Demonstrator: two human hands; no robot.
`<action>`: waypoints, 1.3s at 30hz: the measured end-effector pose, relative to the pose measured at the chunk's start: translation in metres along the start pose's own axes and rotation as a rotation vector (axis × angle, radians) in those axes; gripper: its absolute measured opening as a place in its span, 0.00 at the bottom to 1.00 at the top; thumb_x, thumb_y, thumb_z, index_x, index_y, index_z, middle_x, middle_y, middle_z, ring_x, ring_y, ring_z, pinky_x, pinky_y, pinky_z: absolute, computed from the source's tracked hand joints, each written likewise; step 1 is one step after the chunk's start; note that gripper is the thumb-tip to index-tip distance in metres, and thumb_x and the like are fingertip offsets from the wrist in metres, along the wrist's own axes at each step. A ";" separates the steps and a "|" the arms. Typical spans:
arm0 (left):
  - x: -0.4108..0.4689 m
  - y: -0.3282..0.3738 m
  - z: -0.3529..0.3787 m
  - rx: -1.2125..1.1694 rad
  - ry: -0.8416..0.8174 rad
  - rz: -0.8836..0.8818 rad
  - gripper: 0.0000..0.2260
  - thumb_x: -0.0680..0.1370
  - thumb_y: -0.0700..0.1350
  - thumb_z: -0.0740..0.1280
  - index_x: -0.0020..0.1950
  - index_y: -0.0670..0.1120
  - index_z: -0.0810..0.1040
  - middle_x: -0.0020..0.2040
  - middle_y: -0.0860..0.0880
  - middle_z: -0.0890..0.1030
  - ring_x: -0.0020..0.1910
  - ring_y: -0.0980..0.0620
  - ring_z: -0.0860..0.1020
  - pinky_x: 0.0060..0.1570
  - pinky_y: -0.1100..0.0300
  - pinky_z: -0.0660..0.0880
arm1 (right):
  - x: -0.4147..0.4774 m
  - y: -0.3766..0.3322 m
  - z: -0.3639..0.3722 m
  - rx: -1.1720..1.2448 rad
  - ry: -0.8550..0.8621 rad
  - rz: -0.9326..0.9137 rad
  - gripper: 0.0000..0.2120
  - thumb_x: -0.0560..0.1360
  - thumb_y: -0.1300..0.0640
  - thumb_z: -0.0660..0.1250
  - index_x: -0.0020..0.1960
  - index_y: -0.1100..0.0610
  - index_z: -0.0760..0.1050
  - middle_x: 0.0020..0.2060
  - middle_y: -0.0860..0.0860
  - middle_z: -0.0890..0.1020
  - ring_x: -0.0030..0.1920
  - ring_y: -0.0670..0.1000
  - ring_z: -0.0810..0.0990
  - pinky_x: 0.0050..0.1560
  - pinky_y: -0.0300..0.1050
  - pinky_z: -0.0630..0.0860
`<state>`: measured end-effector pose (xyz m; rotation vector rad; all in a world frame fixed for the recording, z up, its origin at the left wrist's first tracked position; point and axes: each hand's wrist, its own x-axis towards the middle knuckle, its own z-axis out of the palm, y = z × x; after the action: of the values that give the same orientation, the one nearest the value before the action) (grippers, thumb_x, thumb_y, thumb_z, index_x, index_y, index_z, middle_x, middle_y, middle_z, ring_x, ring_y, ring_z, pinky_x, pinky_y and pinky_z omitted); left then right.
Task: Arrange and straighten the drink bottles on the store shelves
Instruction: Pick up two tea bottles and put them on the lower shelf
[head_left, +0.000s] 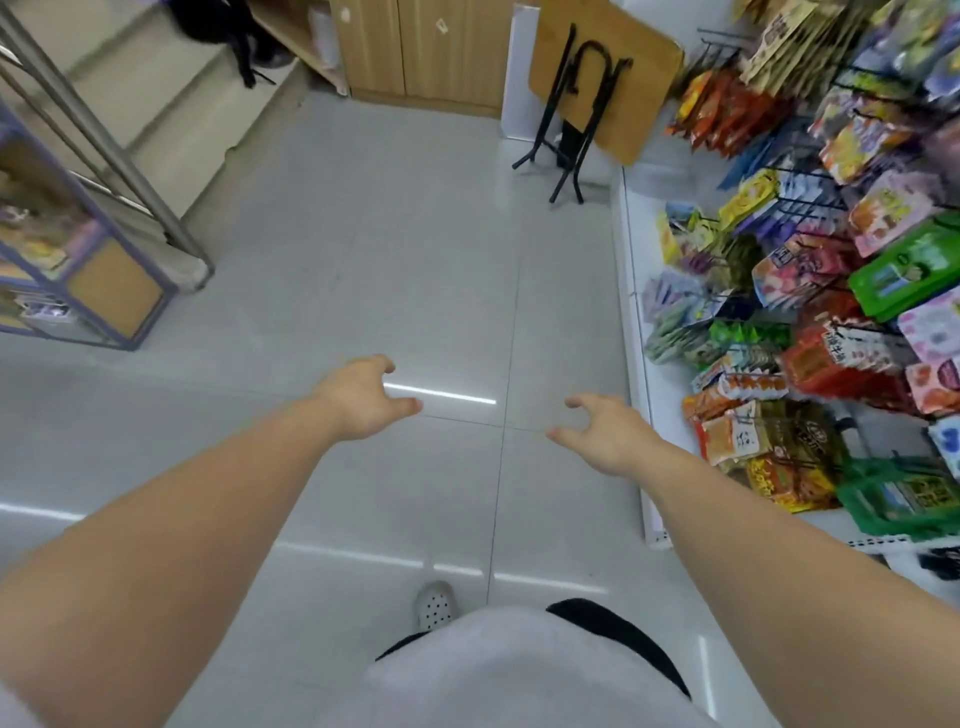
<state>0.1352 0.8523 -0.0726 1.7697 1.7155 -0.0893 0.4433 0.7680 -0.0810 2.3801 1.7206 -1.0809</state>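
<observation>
**Both hands empty in the aisle; no drink bottles in view**

At the far left, a purple-framed display cabinet (78, 270) is standing on the tiled floor (415, 234) beside a staircase with a metal rail (104, 150). As far as the blur allows, neither is holding drinks. The left hand (363, 397) is hanging over the floor ahead of the body, its fingers (405, 406) loosely curled and gripping nothing. The right hand (608, 434) is reaching forward at a similar height, well apart from the left, with its fingers likewise half-curled round no object.

Judgement: the arms are being held out in readiness while the person is walking, one perforated shoe (435, 605) showing below, and not working on stock.

Further back, a folding table (602, 73) is leaning folded against the wall, presumably stowed out of the walkway. On the right, a white rack (636, 322) is carrying snack packets (810, 312) on hooks, facing the aisle for shoppers. The drink bottles are not visible anywhere. Their shelves are presumably lying outside this view, so the task proper is not yet under way.
</observation>
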 end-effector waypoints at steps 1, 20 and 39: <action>0.022 0.002 -0.012 0.005 0.001 -0.004 0.37 0.73 0.66 0.71 0.76 0.51 0.67 0.73 0.44 0.72 0.70 0.42 0.73 0.68 0.49 0.71 | 0.017 -0.007 -0.006 0.019 0.003 0.008 0.32 0.77 0.36 0.68 0.76 0.49 0.68 0.74 0.56 0.70 0.71 0.58 0.72 0.69 0.49 0.69; 0.404 0.126 -0.178 0.089 -0.063 -0.062 0.34 0.76 0.64 0.70 0.77 0.51 0.67 0.74 0.45 0.71 0.70 0.44 0.73 0.67 0.52 0.70 | 0.440 -0.101 -0.193 0.179 -0.132 -0.024 0.33 0.75 0.36 0.70 0.74 0.49 0.70 0.72 0.55 0.71 0.69 0.58 0.74 0.70 0.54 0.72; 0.824 0.145 -0.400 -0.117 -0.116 -0.067 0.33 0.75 0.64 0.71 0.76 0.51 0.69 0.74 0.44 0.72 0.69 0.43 0.74 0.68 0.50 0.71 | 0.818 -0.301 -0.382 0.189 -0.074 0.057 0.31 0.77 0.38 0.68 0.75 0.49 0.69 0.74 0.54 0.68 0.71 0.56 0.72 0.68 0.50 0.71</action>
<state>0.2247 1.7751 -0.0995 1.5917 1.6628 -0.1159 0.5170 1.7158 -0.1136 2.4418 1.5831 -1.3606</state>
